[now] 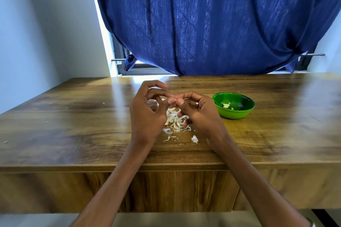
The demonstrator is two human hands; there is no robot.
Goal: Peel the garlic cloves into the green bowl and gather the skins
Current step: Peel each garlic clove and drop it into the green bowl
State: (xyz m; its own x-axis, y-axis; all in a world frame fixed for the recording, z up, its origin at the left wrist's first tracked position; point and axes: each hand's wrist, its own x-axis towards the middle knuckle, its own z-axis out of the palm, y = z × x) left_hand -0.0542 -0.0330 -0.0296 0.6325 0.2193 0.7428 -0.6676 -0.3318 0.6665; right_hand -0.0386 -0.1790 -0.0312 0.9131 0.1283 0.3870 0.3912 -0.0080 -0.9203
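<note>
My left hand (147, 108) and my right hand (197, 110) meet above the middle of the wooden table (73, 134). Their thumbs and fingertips pinch a small garlic clove (174, 104) between them; most of the clove is hidden by the fingers. Under the hands lies a loose pile of white garlic skins (175, 120), with a few stray flakes nearer the front edge (194, 138). The green bowl (245, 111) stands to the right of my right hand, with peeled cloves (226, 105) lying inside it.
A blue curtain (212, 24) hangs over the window behind the table's far edge. A pale wall rises at the left. Tiny skin crumbs dot the left part of the tabletop (46, 122). The table's front edge runs across below my forearms.
</note>
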